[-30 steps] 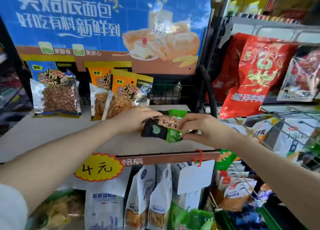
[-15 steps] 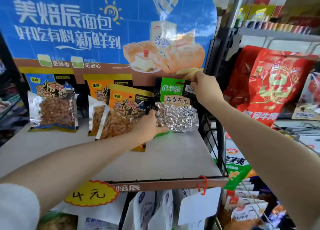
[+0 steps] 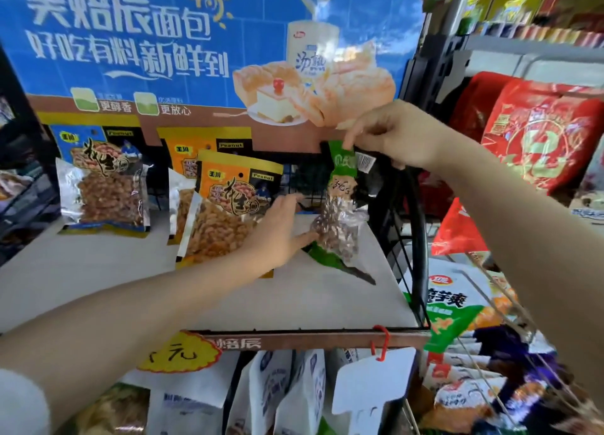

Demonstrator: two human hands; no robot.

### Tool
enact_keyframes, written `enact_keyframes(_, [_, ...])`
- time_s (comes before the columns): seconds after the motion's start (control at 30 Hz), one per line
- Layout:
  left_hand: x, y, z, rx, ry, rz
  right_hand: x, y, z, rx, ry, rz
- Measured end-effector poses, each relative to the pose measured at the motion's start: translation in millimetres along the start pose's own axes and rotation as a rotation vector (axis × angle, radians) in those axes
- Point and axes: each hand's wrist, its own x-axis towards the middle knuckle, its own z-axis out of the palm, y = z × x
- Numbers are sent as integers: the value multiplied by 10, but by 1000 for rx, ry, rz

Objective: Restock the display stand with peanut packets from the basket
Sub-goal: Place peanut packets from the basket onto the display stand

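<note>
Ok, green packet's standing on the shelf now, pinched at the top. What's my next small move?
Probably lean the green packet back against the wire grille before releasing. The right hand pinches its top edge, the left hand touches its lower part with straight fingers, and its base rests on the white shelf right of the orange packets. It looks twisted and unlikely to stand alone.

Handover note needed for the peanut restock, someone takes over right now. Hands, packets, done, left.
Right hand: pinch grip on the top edge of the green peanut packet, holding it upright at the right rear of the shelf.
Left hand: open, fingers against the packet's lower part, steadying it.
Done: blue packet stands at the left, two orange packets in the middle.
Left: settle the green packet so it stands, let go, then fetch more. The basket is not clearly in view.
</note>
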Motion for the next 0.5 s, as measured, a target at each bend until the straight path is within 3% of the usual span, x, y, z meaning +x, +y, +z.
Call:
enact_keyframes(0.07, [-77, 43, -26, -8, -67, 57, -96, -124, -54, 74, -134, 99])
enact_keyframes(0.17, [-283, -18, -59, -275, -368, 63, -179, -248, -77, 49, -286, 86])
enact_keyframes(0.27, [-532, -102, -113, -588, -518, 48, -165, -312, 36, -75, -118, -50])
enact_keyframes(0.37, [-593, -40, -163, -455, -302, 20, -69, -289, 160, -190, 50, -182])
enact_keyframes(0.5, [-361, 125, -188, -241, -11, 21, 109, -199, 200, -320, 126, -184])
